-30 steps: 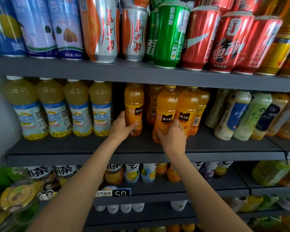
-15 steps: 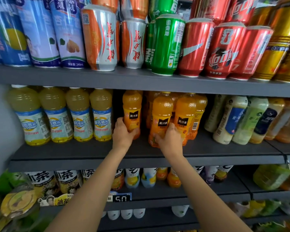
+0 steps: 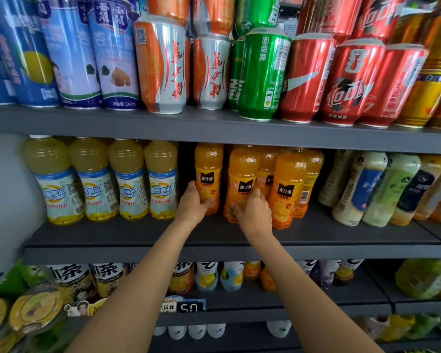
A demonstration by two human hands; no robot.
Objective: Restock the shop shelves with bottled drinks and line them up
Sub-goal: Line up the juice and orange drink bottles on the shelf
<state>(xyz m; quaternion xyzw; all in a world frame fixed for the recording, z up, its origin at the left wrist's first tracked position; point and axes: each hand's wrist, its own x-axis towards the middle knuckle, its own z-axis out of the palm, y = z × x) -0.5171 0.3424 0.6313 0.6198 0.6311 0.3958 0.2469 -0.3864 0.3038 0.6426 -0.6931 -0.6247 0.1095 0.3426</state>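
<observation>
Two orange juice bottles stood on the grey middle shelf point(image 3: 214, 238), each in one hand; the left orange bottle point(image 3: 208, 174) rose upright out of the left hand point(image 3: 192, 203), whose fingers curled round its lower left side while the thumb pressed across its front near the base; the second orange bottle point(image 3: 242, 179) stood just to the right of those fingers, and the right hand point(image 3: 253, 212) gripped its lower part, thumb on the front, fingers wrapped round its right side; a narrow gap separated the two bottles above the thumbs. Touching the outer side of the right hand's fingers stood a third orange bottle point(image 3: 287, 189), with more of the same kind packed behind it; left of the left hand's knuckles, across a dark gap, four yellow drink bottles point(image 3: 105, 179) stood in a row; well right of the right hand, pale bottles point(image 3: 367, 187) leaned away. Above both sets of fingers, on the upper shelf, stood cans point(image 3: 262, 75) in blue, orange, green, red and gold; below the wrists, a price tag point(image 3: 189, 307) read 50.
</observation>
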